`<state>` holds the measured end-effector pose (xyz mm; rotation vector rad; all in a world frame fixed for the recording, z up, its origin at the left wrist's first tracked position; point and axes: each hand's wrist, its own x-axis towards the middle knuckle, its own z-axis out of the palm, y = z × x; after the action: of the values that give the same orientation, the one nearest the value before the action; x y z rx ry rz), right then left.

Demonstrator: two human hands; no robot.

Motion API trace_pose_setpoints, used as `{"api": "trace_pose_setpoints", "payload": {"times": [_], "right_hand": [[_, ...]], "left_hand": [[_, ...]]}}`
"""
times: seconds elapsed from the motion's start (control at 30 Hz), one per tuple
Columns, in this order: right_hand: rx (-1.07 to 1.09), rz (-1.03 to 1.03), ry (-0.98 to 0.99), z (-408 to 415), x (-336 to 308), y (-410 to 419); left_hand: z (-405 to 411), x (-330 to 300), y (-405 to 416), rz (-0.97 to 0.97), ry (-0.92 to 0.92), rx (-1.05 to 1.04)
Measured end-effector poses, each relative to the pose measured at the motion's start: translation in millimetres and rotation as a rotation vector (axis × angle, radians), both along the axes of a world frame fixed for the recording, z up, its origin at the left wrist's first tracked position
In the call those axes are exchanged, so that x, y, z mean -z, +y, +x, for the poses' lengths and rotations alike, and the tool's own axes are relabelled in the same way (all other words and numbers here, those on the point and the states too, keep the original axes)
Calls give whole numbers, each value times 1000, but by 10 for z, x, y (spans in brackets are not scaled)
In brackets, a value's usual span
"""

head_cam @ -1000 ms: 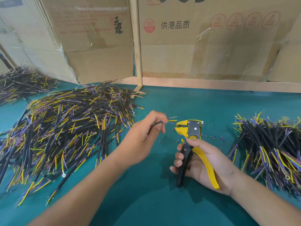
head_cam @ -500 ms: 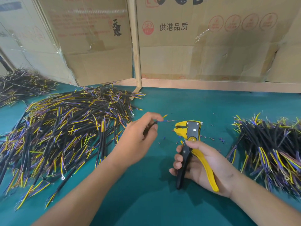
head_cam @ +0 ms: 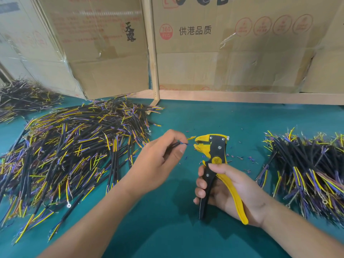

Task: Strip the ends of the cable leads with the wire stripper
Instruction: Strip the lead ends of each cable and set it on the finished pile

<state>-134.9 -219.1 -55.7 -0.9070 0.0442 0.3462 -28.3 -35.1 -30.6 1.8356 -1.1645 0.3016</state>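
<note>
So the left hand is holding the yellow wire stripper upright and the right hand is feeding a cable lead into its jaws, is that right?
The hands are swapped. The head view shows the right hand gripping the yellow wire stripper upright, while the left hand pinches the cable lead at its jaws.

On the table, one cable pile lies at frame left, another pile at right; cardboard boxes stand behind, along the top.

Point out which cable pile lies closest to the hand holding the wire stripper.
The pile on the right, beside the right hand gripping the wire stripper. The big pile on the left and the far-left pile lie beyond the left hand.
</note>
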Motion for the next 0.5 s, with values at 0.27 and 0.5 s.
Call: {"api": "trace_pose_setpoints", "payload": {"times": [0.27,0.5], "right_hand": [[-1,-13,11,-14,-20,19],[2,-14,14,-6,-10,20]], "left_hand": [[-44,-2,-15,-49,69,-2],[-47,3,-11,-34,141,-20]]}}
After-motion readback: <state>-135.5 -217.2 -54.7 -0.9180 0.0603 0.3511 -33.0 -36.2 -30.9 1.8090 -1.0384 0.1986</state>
